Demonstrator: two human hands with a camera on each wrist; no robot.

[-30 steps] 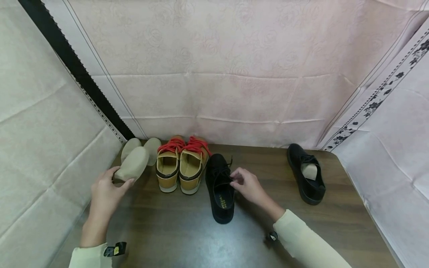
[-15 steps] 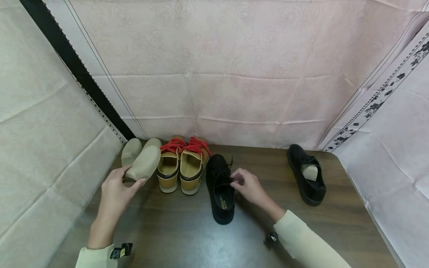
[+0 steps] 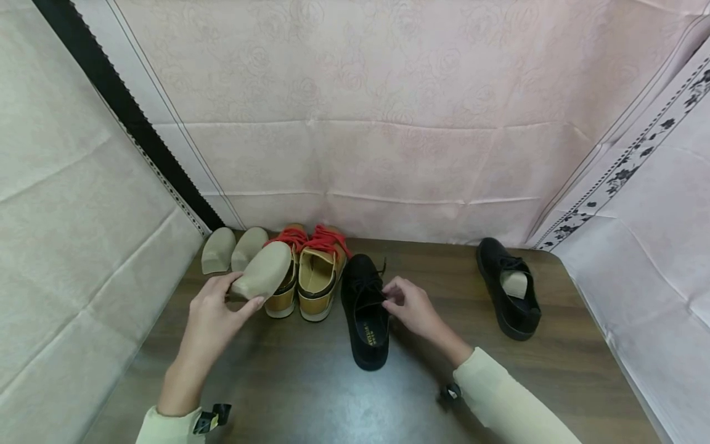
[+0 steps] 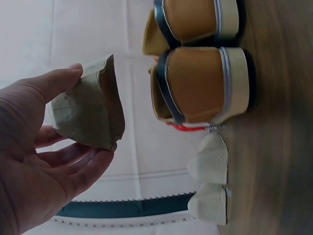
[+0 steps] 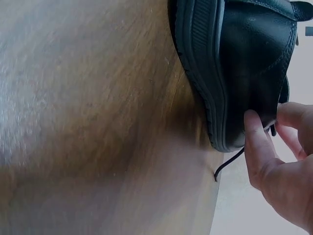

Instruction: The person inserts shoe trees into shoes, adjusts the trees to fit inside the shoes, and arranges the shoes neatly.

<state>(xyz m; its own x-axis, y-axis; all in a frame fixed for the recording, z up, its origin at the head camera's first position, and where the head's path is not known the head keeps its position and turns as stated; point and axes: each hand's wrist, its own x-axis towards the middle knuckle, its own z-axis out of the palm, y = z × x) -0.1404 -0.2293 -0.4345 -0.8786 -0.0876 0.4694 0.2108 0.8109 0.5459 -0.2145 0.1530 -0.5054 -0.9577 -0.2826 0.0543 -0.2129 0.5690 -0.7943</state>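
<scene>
My left hand holds a beige moulded paper shoe insert up, overlapping the left tan shoe in the head view. In the left wrist view, thumb and fingers grip opposite sides of the insert, its hollow end showing. My right hand pinches the side edge of a black lace-up shoe near its laces. In the right wrist view, the thumb lies on the outer side of the black shoe and the other fingers are at its opening edge. That shoe stands on the wooden surface, its insole visible.
Two more beige inserts stand in the left back corner. The right tan shoe with red laces sits beside its mate. A second black shoe, holding an insert, stands at the right. Cloth-covered walls border the wooden surface.
My left hand has carried the insert rightward, from over the two corner inserts to over the left tan shoe. My right hand has stayed on the black shoe.
</scene>
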